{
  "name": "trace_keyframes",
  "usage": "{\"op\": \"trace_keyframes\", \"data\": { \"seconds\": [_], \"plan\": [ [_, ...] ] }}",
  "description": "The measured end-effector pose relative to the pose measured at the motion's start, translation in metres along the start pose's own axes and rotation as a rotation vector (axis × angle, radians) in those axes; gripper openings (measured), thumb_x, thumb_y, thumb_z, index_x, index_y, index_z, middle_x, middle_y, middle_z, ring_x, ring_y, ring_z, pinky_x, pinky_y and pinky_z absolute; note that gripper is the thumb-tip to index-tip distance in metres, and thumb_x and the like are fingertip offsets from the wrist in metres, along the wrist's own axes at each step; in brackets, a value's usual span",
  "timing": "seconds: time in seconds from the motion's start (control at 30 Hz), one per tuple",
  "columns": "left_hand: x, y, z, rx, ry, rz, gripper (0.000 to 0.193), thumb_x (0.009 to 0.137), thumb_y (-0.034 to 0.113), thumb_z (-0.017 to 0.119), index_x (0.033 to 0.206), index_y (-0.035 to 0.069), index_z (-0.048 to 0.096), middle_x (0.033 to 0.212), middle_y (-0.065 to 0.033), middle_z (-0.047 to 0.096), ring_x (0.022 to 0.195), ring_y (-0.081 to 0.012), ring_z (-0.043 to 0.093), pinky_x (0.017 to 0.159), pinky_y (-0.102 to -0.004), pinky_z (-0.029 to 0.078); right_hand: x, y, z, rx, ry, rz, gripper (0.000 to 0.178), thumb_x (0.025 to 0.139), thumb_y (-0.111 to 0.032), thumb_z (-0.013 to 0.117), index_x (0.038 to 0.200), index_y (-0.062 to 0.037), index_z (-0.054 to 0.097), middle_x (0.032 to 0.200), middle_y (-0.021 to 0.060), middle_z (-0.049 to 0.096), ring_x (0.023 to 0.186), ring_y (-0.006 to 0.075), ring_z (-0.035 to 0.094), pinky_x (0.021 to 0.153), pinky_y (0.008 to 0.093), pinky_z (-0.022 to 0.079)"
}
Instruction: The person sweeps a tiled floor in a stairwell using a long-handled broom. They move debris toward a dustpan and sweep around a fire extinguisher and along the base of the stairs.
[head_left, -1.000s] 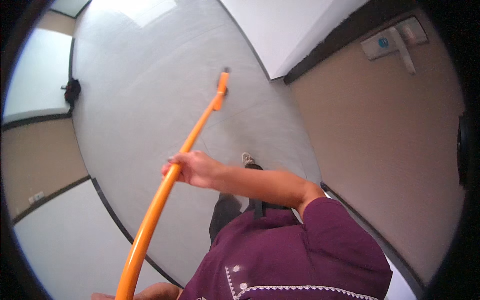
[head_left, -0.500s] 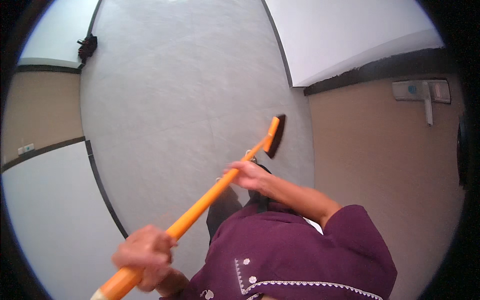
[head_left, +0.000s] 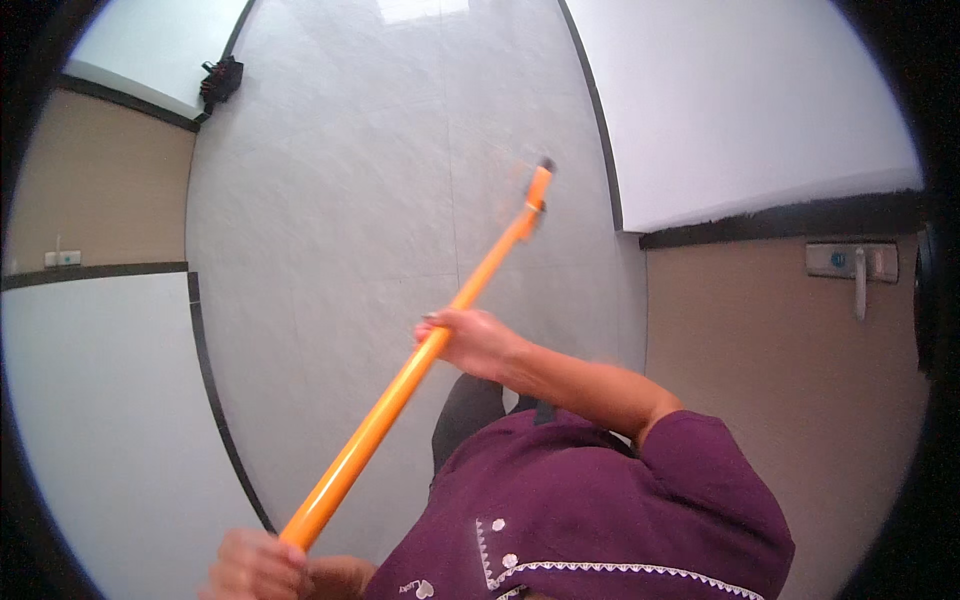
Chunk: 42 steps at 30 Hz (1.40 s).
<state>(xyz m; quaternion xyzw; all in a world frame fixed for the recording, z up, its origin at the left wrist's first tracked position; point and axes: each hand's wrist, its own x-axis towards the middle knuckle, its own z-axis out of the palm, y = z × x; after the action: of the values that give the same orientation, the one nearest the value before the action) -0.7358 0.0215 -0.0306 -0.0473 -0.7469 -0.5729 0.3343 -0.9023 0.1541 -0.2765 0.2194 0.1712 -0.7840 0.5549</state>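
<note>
A long orange broom point(head_left: 375, 425) slants from the lower left up toward the middle of the floor. My left hand point(head_left: 255, 565) is wrapped round its upper handle near the lower edge of the picture. Farther down the shaft, my right hand point(head_left: 470, 340) closes round it, in front of my legs. The orange broom head point(head_left: 538, 190) is blurred by motion, seen nearly edge-on over the grey floor. Little of its dark bristles shows, and whether they touch the floor I cannot tell.
Grey tiled floor point(head_left: 330, 200) runs ahead between white walls with dark skirting. A brown door point(head_left: 740, 400) with a lever handle point(head_left: 858, 275) stands close on my right. Another brown door point(head_left: 110, 180) is at the left. A black bundle point(head_left: 221, 82) lies by the far left wall.
The broom head has swung forward, away from my feet, and turned edge-on. My left hand has moved lower in the picture, my right slightly left. The view has shifted a little.
</note>
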Motion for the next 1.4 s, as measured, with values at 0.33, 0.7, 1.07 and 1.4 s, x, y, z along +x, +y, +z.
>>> {"op": "trace_keyframes", "data": {
  "seconds": [0.33, 0.7, 1.07, 1.4],
  "plan": [
    [0.110, -0.171, 0.092, -0.284, -0.106, -0.764, 0.027, 0.082, 0.001, 0.047, 0.108, -0.001, 0.044, 0.062, -0.0027, 0.049, 0.058, -0.0116, 0.052, 0.072, -0.0348, 0.051, -0.013, -0.076, -0.121, 0.368, 0.585, -0.125, 0.009, 0.082, -0.004, 0.048, 0.087, 0.0037, 0.050, 0.084, 0.0126, 0.057, 0.080, 0.0244, 0.058, 0.076, 0.0366, 0.051],
    [0.301, -0.274, 0.213, -0.313, -0.319, -0.599, 0.021, 0.082, 0.004, 0.045, 0.103, 0.001, 0.049, 0.055, 0.0027, 0.037, 0.047, -0.0064, 0.036, 0.054, -0.0261, 0.042, 0.106, -0.263, -0.132, 0.604, 0.299, -0.166, 0.014, 0.079, -0.003, 0.049, 0.090, 0.0063, 0.047, 0.086, 0.0142, 0.053, 0.084, 0.0272, 0.057, 0.084, 0.0385, 0.049],
    [0.448, -0.337, 0.273, -0.148, -0.268, -0.152, 0.016, 0.076, 0.014, 0.056, 0.088, 0.008, 0.047, 0.057, 0.0020, 0.036, 0.050, -0.0112, 0.037, 0.061, -0.0321, 0.037, 0.241, -0.573, 0.026, 0.175, 0.024, -0.423, 0.007, 0.082, -0.004, 0.047, 0.080, 0.0029, 0.047, 0.081, 0.0145, 0.054, 0.080, 0.0268, 0.059, 0.077, 0.0397, 0.052],
    [0.489, -0.287, 0.174, -0.351, 0.079, -0.250, 0.018, 0.083, 0.010, 0.050, 0.096, 0.000, 0.042, 0.052, 0.0013, 0.031, 0.048, -0.0093, 0.030, 0.048, -0.0253, 0.034, 0.169, -0.464, 0.109, 0.289, 0.072, -0.126, 0.019, 0.084, -0.003, 0.049, 0.097, 0.0092, 0.041, 0.102, 0.0226, 0.051, 0.098, 0.0317, 0.055, 0.090, 0.0420, 0.046]
  ]
}}
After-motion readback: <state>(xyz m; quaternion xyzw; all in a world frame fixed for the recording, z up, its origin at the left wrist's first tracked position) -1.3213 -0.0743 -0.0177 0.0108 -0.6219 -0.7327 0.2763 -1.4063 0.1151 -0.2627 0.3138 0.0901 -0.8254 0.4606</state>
